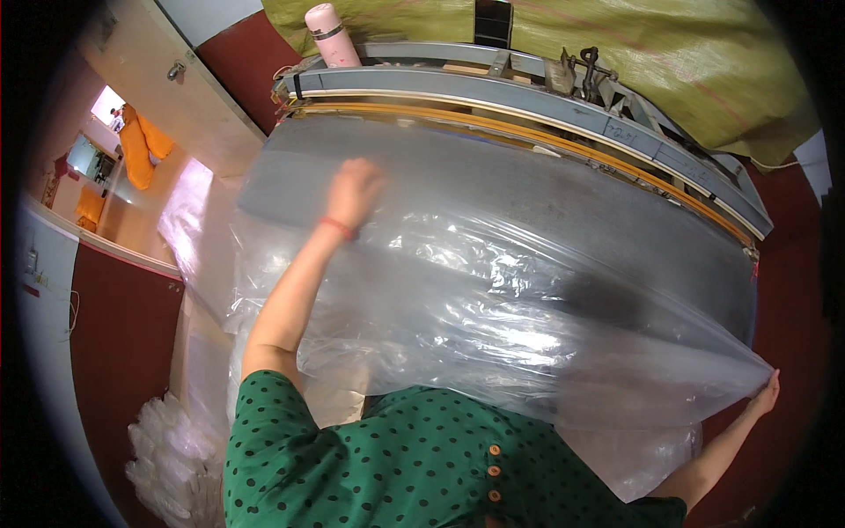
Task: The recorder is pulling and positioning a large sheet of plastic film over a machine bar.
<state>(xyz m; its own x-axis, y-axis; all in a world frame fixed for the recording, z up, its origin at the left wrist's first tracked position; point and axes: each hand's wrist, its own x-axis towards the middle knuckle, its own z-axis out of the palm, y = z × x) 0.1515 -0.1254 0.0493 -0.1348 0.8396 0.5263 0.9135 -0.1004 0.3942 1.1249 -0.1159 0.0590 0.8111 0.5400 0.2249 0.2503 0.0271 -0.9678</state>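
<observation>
A large sheet of clear plastic film (493, 308) lies creased and shiny over a grey work surface (563, 198) in front of me. At the far right my right hand (767, 393) is closed on a corner of the film and pulls it into taut folds. My left hand (354, 194), with a red band at the wrist, is over the left part of the surface by the film's far edge. Motion blurs its fingers, so I cannot make out their pose or whether they touch the film.
Behind the surface runs a grey metal frame (528, 91) with an orange strip (528, 132) along it. A pink bottle (332, 37) stands on its left end; a metal clamp (591, 75) sits farther right. Bundled clear plastic (172, 462) lies at lower left, near an open doorway.
</observation>
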